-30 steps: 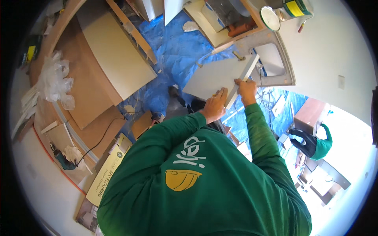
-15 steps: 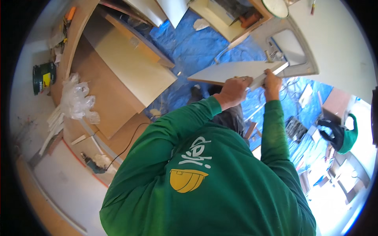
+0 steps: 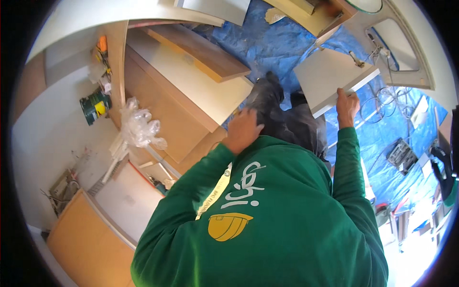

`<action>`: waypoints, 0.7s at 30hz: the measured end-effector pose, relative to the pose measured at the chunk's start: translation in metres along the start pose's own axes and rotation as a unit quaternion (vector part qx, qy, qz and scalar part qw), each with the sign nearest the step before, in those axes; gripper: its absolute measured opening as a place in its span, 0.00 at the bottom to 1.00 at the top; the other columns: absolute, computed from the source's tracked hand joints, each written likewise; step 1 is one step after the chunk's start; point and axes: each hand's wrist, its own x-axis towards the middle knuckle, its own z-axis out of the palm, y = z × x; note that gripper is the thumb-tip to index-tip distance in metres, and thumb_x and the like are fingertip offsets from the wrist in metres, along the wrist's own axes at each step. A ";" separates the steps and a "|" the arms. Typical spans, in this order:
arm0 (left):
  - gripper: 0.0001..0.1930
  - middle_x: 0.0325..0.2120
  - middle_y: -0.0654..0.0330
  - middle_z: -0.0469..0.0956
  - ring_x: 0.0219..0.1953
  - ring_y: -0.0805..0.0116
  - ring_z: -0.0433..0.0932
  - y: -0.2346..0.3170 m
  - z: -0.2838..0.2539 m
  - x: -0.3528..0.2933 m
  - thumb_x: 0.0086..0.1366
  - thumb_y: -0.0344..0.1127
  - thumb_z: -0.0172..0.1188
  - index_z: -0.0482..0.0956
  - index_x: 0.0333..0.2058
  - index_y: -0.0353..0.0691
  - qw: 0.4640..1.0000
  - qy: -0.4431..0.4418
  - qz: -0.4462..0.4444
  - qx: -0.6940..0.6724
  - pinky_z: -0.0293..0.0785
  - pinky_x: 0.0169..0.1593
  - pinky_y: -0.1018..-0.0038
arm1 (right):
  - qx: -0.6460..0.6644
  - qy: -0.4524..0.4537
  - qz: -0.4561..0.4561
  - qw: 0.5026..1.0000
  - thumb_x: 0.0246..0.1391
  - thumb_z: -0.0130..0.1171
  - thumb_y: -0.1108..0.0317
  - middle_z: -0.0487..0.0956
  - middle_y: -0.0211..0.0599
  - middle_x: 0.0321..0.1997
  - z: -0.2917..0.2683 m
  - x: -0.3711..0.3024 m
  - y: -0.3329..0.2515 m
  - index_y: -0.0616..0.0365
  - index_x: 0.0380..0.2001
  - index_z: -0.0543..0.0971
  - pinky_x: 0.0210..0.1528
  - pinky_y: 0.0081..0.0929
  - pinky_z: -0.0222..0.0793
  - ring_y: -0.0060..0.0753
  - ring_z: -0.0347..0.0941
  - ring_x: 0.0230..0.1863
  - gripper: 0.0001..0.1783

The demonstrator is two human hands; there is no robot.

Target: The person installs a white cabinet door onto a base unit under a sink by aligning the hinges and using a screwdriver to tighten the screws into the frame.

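White panel [image 3: 327, 74] | hands apart | right hand [image 3: 347, 109]: clamped on its edge | left hand [image 3: 243, 131]: loosely spread

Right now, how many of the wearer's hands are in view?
2, neither hidden: the right hand holds the white panel by its edge; the left hand is off it, beside the dark trousers.

Green long-sleeved top [image 3: 291, 229] with white lettering [image 3: 248, 182], yellow hard-hat print [image 3: 229, 226]; dark trousers [image 3: 306, 126]
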 end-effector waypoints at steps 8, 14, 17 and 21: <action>0.22 0.28 0.39 0.77 0.35 0.38 0.78 -0.061 -0.059 0.054 0.73 0.49 0.54 0.76 0.31 0.33 0.969 -0.187 -0.088 -0.137 0.71 0.39 0.50 | -0.014 0.024 0.064 0.998 0.50 0.61 0.49 0.83 0.64 0.41 0.019 0.051 -0.033 0.67 0.43 0.81 0.53 0.51 0.72 0.65 0.80 0.48 0.29; 0.23 0.27 0.39 0.76 0.31 0.39 0.75 -0.096 -0.171 0.178 0.74 0.49 0.53 0.76 0.29 0.32 0.937 -0.321 0.056 -0.130 0.70 0.37 0.54 | -0.025 0.066 0.102 0.992 0.53 0.61 0.48 0.83 0.64 0.38 0.040 0.065 -0.038 0.67 0.38 0.79 0.50 0.53 0.73 0.68 0.79 0.45 0.27; 0.23 0.30 0.39 0.78 0.34 0.35 0.76 -0.112 -0.201 0.231 0.73 0.49 0.53 0.77 0.29 0.33 0.920 -0.377 0.105 -0.032 0.71 0.38 0.52 | -0.020 0.072 0.137 0.988 0.53 0.62 0.51 0.83 0.64 0.39 0.039 0.061 -0.042 0.66 0.39 0.80 0.50 0.54 0.73 0.68 0.79 0.45 0.25; 0.22 0.27 0.42 0.79 0.32 0.37 0.77 -0.127 -0.209 0.264 0.71 0.52 0.56 0.78 0.33 0.35 0.904 -0.387 0.180 0.014 0.71 0.37 0.52 | -0.008 0.085 0.143 0.986 0.53 0.63 0.54 0.83 0.65 0.38 0.045 0.054 -0.025 0.65 0.38 0.80 0.49 0.55 0.73 0.69 0.79 0.43 0.21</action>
